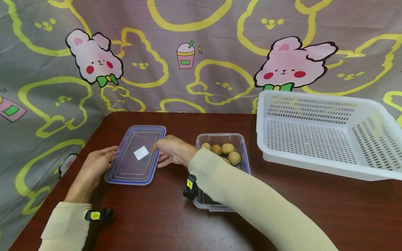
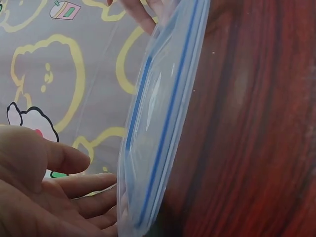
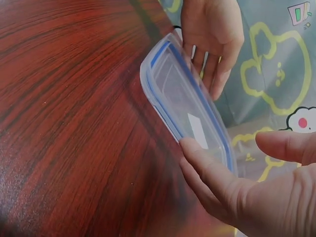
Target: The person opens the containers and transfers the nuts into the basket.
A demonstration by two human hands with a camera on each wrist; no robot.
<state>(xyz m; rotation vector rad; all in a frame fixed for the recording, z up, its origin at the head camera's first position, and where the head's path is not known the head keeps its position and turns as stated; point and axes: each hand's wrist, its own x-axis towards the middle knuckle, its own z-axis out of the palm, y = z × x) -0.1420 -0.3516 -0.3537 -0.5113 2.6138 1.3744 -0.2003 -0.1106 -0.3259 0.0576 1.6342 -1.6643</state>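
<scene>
A clear, rectangular plastic lid (image 1: 125, 170) with a blue seal line lies low over the table's left part, a white square label (image 1: 141, 153) on it. My left hand (image 1: 98, 162) is at its left edge, fingertips against the rim and thumb apart, as the left wrist view shows. From the right, my right hand (image 1: 173, 150) meets the opposite edge. In the right wrist view its fingers (image 3: 205, 163) touch the lid's rim, while the thumb stands away from it. Neither hand pinches the lid.
A clear plastic box (image 1: 216, 208) holding several walnuts (image 1: 234, 158) stands right of the lid, partly hidden under my right sleeve (image 1: 245, 188). A white perforated basket (image 1: 314, 165) sits at the back right. Patterned cloth (image 1: 220, 42) hangs behind the dark wooden table (image 1: 163, 223).
</scene>
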